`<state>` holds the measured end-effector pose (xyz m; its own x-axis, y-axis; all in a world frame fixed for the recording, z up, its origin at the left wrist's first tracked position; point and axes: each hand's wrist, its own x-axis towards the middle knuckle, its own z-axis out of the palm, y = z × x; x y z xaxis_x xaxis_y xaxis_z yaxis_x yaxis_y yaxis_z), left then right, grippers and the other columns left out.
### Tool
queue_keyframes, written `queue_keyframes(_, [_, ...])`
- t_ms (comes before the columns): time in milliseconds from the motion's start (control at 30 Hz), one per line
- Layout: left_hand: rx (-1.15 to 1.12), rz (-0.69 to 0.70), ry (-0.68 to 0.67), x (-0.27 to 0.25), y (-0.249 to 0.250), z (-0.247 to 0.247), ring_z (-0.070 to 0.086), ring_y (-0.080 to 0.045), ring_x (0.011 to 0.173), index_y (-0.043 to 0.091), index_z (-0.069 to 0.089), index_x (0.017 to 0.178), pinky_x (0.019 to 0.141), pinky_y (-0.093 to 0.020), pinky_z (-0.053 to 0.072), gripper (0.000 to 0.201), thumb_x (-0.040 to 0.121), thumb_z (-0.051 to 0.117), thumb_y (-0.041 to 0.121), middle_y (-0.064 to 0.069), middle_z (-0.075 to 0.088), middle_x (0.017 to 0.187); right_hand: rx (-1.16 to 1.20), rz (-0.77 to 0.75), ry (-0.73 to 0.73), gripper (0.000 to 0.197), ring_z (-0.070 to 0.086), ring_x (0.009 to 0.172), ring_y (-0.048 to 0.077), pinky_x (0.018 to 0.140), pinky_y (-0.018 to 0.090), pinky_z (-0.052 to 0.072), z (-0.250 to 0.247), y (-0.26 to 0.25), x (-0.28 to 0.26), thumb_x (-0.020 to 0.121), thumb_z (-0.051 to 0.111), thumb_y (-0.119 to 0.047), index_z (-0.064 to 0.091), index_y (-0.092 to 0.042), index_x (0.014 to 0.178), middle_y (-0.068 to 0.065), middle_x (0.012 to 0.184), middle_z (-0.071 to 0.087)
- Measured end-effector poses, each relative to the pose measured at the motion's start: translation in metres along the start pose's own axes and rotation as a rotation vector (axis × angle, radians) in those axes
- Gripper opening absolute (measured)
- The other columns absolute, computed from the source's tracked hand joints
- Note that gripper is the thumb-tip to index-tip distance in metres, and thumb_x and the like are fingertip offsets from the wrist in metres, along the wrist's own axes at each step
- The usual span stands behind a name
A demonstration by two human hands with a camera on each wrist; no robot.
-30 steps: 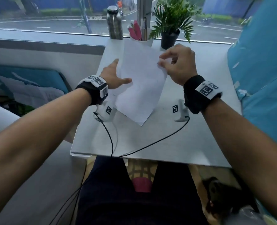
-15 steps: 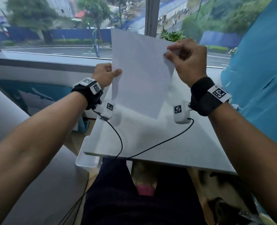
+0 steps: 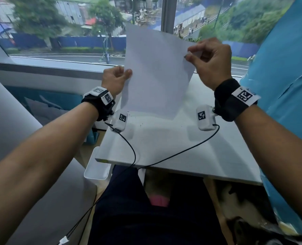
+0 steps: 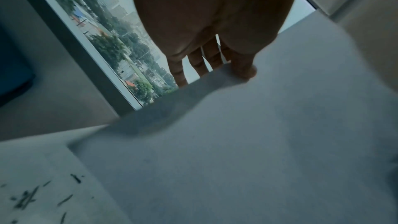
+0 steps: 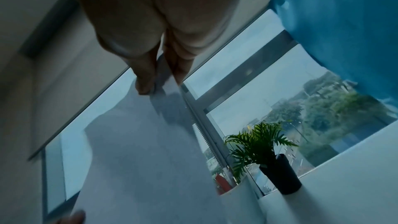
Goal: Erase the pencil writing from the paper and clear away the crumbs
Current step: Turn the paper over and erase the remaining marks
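I hold the white paper (image 3: 157, 73) upright above the white table (image 3: 164, 147), its lower edge hanging just over the surface. My left hand (image 3: 118, 78) pinches the sheet's left edge, thumb in front and fingers behind (image 4: 193, 60). My right hand (image 3: 208, 62) pinches the upper right edge between thumb and fingers (image 5: 155, 81). The paper (image 5: 140, 159) shows no clear writing from here. Dark eraser crumbs (image 4: 28, 197) lie scattered on the table below the sheet, and small specks of them (image 3: 139, 124) dot the tabletop near my left wrist.
A potted green plant (image 5: 269, 156) and a white cup of pens (image 5: 230, 192) stand on the sill behind the paper. A window runs along the back. Blue fabric (image 3: 284, 85) hangs at the right. A white tray (image 3: 97, 167) sticks out below the table's left front corner.
The paper went from lying tilted on the table to being lifted upright in front of the window, with both hands rising with it; the head view tipped upward.
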<state>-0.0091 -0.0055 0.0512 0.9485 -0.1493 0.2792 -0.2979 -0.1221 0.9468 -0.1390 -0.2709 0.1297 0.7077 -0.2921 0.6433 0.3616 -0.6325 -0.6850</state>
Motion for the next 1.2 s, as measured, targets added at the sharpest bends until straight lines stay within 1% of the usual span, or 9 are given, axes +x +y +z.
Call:
queue_keyframes(200, [0.035, 0.009, 0.069, -0.005, 0.005, 0.009, 0.031, -0.001, 0.047, 0.022, 0.051, 0.065, 0.047, -0.018, 0.028, 0.032, 0.097, 0.057, 0.019, 0.008, 0.039, 0.058, 0.062, 0.166, 0.109, 0.020, 0.064, 0.097, -0.001, 0.083, 0.021, 0.055, -0.016, 0.008, 0.006, 0.070, 0.082, -0.028, 0.077, -0.021, 0.088, -0.001, 0.113, 0.056])
queue_keyframes(433, [0.008, -0.094, 0.124, -0.005, 0.001, 0.036, 0.037, -0.006, 0.047, 0.021, 0.054, 0.067, 0.049, -0.021, 0.031, 0.028, 0.089, 0.046, 0.005, 0.007, 0.046, 0.056, 0.281, 0.450, -0.224, 0.028, 0.071, 0.086, 0.017, 0.077, 0.026, 0.056, -0.010, 0.035, -0.046, 0.072, 0.085, -0.019, 0.075, -0.007, 0.095, 0.014, 0.098, 0.073])
queue_keyframes(567, [-0.197, -0.264, -0.075, -0.013, 0.003, 0.043, 0.060, -0.014, 0.058, 0.014, 0.057, 0.102, 0.048, -0.021, 0.043, 0.041, 0.081, 0.041, -0.016, -0.005, 0.064, 0.081, 0.214, 0.507, -0.217, 0.031, 0.073, 0.084, 0.018, 0.082, 0.026, 0.056, -0.005, 0.049, -0.064, 0.070, 0.087, -0.014, 0.075, 0.000, 0.096, 0.013, 0.091, 0.074])
queue_keyframes(633, [-0.152, -0.345, -0.215, -0.018, -0.002, 0.043, 0.067, -0.020, 0.076, 0.013, 0.054, 0.117, 0.057, -0.028, 0.053, 0.041, 0.082, 0.060, -0.008, -0.005, 0.068, 0.095, 0.181, 0.514, -0.170, 0.030, 0.073, 0.085, 0.018, 0.081, 0.024, 0.057, -0.007, 0.055, -0.066, 0.070, 0.087, -0.016, 0.076, -0.003, 0.094, 0.011, 0.091, 0.075])
queue_keyframes(700, [0.054, -0.340, -0.290, -0.023, -0.012, 0.045, 0.070, -0.021, 0.078, 0.011, 0.063, 0.114, 0.066, -0.035, 0.058, 0.037, 0.079, 0.075, 0.010, -0.006, 0.071, 0.094, 0.152, 0.531, -0.152, 0.029, 0.073, 0.087, 0.020, 0.084, 0.028, 0.058, -0.011, 0.061, -0.065, 0.068, 0.088, -0.020, 0.077, -0.007, 0.092, 0.009, 0.089, 0.075])
queue_keyframes(800, [0.244, -0.277, -0.284, -0.029, -0.026, 0.061, 0.064, -0.024, 0.071, -0.003, 0.068, 0.095, 0.072, -0.047, 0.059, 0.023, 0.075, 0.060, 0.005, -0.010, 0.063, 0.079, 0.076, 0.564, -0.124, 0.029, 0.074, 0.085, 0.019, 0.084, 0.029, 0.059, -0.021, 0.072, -0.066, 0.065, 0.090, -0.026, 0.078, -0.013, 0.088, 0.005, 0.088, 0.076])
queue_keyframes(900, [0.343, -0.326, -0.394, -0.031, -0.032, 0.089, 0.067, -0.038, 0.100, -0.001, 0.066, 0.103, 0.085, -0.052, 0.057, 0.037, 0.072, 0.046, 0.002, -0.018, 0.067, 0.105, -0.022, 0.605, -0.044, 0.027, 0.074, 0.080, 0.013, 0.083, 0.030, 0.059, -0.037, 0.089, -0.068, 0.061, 0.089, -0.033, 0.079, -0.021, 0.082, -0.002, 0.086, 0.076])
queue_keyframes(1033, [1.045, -0.082, -0.739, -0.051, -0.020, 0.130, 0.048, -0.032, 0.129, 0.008, 0.055, 0.134, 0.106, -0.036, 0.041, 0.045, 0.091, 0.054, 0.020, -0.014, 0.050, 0.141, -0.147, 0.627, 0.229, 0.029, 0.069, 0.072, 0.003, 0.081, 0.030, 0.058, -0.064, 0.110, -0.063, 0.056, 0.081, -0.041, 0.080, -0.026, 0.081, -0.012, 0.075, 0.073])
queue_keyframes(1200, [1.046, 0.422, -1.283, -0.107, -0.017, 0.194, 0.010, -0.023, 0.151, 0.015, 0.020, 0.156, 0.120, -0.041, 0.012, 0.065, 0.102, 0.045, 0.040, -0.005, 0.009, 0.164, -0.227, 0.611, 0.365, 0.026, 0.063, 0.072, 0.001, 0.080, 0.020, 0.055, -0.079, 0.117, -0.051, 0.062, 0.079, -0.038, 0.080, -0.024, 0.084, -0.014, 0.073, 0.069])
